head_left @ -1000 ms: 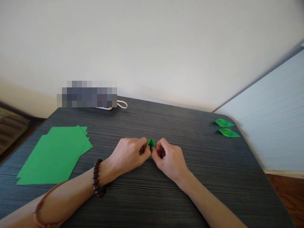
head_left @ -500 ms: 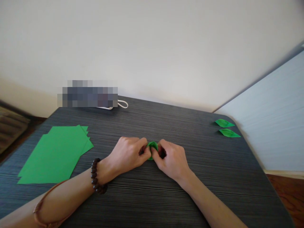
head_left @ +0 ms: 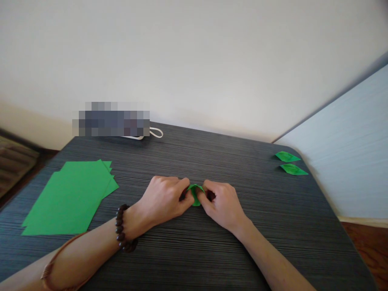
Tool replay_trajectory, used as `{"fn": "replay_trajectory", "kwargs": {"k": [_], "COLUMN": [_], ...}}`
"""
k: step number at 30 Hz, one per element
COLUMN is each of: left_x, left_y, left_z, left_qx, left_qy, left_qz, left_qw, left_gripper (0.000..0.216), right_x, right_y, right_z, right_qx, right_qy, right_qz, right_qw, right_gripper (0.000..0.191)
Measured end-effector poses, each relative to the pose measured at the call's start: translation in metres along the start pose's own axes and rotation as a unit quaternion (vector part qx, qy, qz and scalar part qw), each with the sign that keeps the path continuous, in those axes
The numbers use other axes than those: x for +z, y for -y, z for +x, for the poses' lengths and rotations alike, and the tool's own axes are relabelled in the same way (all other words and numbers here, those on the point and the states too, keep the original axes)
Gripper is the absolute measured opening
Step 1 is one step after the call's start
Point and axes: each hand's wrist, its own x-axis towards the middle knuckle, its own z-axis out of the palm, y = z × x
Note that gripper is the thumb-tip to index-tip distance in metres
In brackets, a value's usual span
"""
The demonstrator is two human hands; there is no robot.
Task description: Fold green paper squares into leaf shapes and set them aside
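Note:
A small piece of folded green paper (head_left: 196,198) is held between my two hands over the middle of the table. My left hand (head_left: 166,198) pinches its left side, thumb and fingers closed. On the opposite side my right hand (head_left: 224,204) grips it the same way. The paper bows between the fingertips, with a peaked upper edge and a rounded lower part. My fingers cover both of its ends.
Green paper sheets (head_left: 69,194) lie overlapped at the left. Two folded green paper leaf shapes (head_left: 287,156) rest near the right edge of the dark table (head_left: 194,254). A blurred-out object (head_left: 112,123) with a white loop stands at the back left, by the wall.
The folded paper's upper edge has gone from a rounded opening to a flatter, peaked shape. My fingertips have drawn slightly apart. Both hands keep their grip.

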Motion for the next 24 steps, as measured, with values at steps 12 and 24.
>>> {"fn": "replay_trajectory", "kwargs": {"k": [12, 24], "left_x": [-0.0012, -0.0022], "left_y": [-0.0025, -0.0013], "left_z": [0.0017, 0.0030], "left_qx": [-0.071, -0.076], "left_qy": [0.080, 0.074], "left_qz": [0.022, 0.031], "left_qw": [0.994, 0.994], "left_gripper": [0.026, 0.026], "right_x": [-0.0036, 0.0018], "right_y": [-0.0011, -0.0002], "right_z": [0.0013, -0.0011], "right_qx": [-0.021, 0.007], "right_qy": [0.032, 0.006], "right_qz": [0.000, 0.022], "right_qw": [0.999, 1.000], "right_gripper": [0.016, 0.021]}}
